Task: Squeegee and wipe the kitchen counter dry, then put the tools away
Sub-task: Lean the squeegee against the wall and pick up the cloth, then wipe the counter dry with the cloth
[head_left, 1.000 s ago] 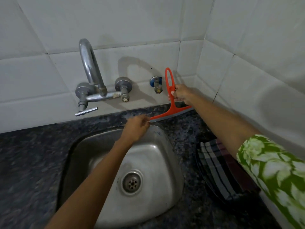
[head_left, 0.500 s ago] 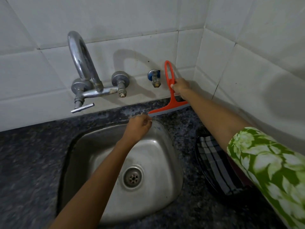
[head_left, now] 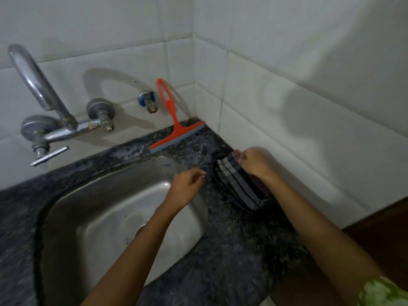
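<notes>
- Your orange plastic squeegee with the grey rubber blade [head_left: 174,127] stands free of both hands at the back of the dark speckled stone surface [head_left: 231,239]: its blade edge sits on the stone, just behind the rim of the sink, and its looped handle leans up against the white tiled wall [head_left: 287,89].
- The blade runs at a slant, its far end close to the corner where the two tiled walls meet.
- Your right hand [head_left: 254,162] is down on the checked cloth in grey, white and dark stripes [head_left: 236,184], fingers curled and pinching its upper edge (whether they have a full grip you cannot tell from here).
- That cloth lies in a dark, shallow holder [head_left: 223,191] on the surface, to the right of the sink and near the side wall; the holder's far side is lost in shadow.
- Your left hand [head_left: 185,186] hovers over the right rim of the stainless steel sink [head_left: 106,217], loosely curled and holding nothing, just beside the cloth but not touching it.
- The chrome wall tap with the arched spout [head_left: 48,113] is mounted left of the squeegee, and a small valve with a blue cap [head_left: 148,102] sits on the wall right beside the squeegee's handle.
- A green and white patterned sleeve [head_left: 384,292] shows at the lower right.
</notes>
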